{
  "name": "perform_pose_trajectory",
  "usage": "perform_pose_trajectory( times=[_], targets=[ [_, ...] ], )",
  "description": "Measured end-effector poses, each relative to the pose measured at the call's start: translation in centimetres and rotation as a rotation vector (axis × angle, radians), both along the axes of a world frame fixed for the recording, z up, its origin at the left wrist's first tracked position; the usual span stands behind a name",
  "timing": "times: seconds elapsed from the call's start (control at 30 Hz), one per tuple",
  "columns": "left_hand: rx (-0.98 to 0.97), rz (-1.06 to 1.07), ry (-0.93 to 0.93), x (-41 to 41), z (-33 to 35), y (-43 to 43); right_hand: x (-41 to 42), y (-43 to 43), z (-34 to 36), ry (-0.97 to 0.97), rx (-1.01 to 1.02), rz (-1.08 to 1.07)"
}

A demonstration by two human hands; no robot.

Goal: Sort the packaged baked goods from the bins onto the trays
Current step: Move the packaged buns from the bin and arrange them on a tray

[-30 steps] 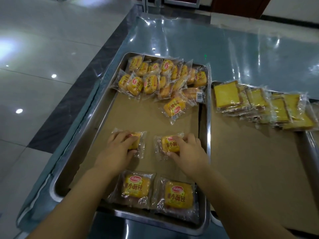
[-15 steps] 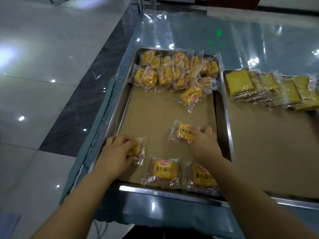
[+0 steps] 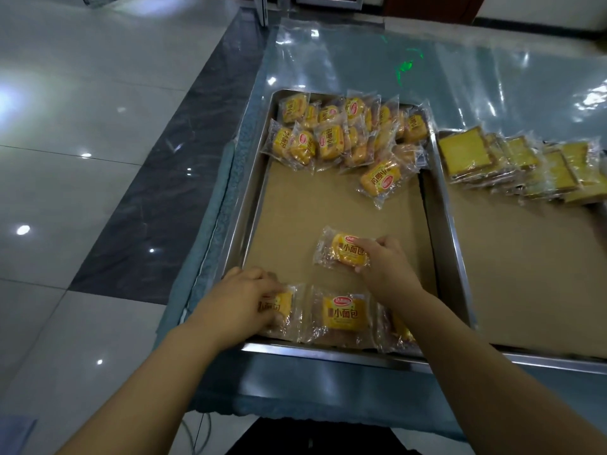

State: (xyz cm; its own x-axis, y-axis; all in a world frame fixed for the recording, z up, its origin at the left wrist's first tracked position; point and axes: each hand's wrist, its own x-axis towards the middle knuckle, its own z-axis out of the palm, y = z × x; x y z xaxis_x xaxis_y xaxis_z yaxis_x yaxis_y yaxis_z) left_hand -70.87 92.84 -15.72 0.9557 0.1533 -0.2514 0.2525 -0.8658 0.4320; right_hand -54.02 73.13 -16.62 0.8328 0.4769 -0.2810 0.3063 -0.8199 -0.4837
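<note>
A steel tray [image 3: 440, 205] lined with brown paper lies in front of me. My left hand [image 3: 243, 300] holds a small yellow bread packet [image 3: 285, 307] at the tray's near left corner. Beside it lies a second packet [image 3: 343, 315], and a third packet [image 3: 399, 333] is partly hidden under my right forearm. My right hand [image 3: 384, 264] grips another bread packet [image 3: 341, 249] in the tray's middle. A heap of bread packets [image 3: 348, 133] fills the tray's far end, with one loose packet [image 3: 381, 178] just below it.
A second paper-lined tray [image 3: 525, 274] to the right carries several wrapped yellow cake slices [image 3: 512, 159] at its far end. Clear plastic film [image 3: 427, 67] covers the table beyond. The table's left edge [image 3: 210, 224] drops to a tiled floor.
My left hand has drawn its packet toward the near left corner, next to the front row. My right hand has kept its packet in the tray's middle. The camera has shifted left.
</note>
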Motion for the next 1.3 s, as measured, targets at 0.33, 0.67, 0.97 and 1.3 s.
perform_pose_trajectory(
  times=[0.33,0.67,0.97,1.3],
  targets=[
    [-0.011,0.025,-0.245,4.9,-0.1,-1.2,-0.7,3.3,0.7,0.113,0.15,0.197],
    [0.166,0.042,-0.116,6.9,-0.6,-1.2,3.6,-0.6,1.5,0.031,0.108,0.025],
    [0.173,0.152,0.005,7.2,0.5,-0.5,9.7,0.0,2.0,-0.104,0.12,-0.16],
    [0.073,0.302,-0.192,8.6,0.7,-0.9,15.0,1.1,0.8,0.124,0.326,-0.337]
  ],
)
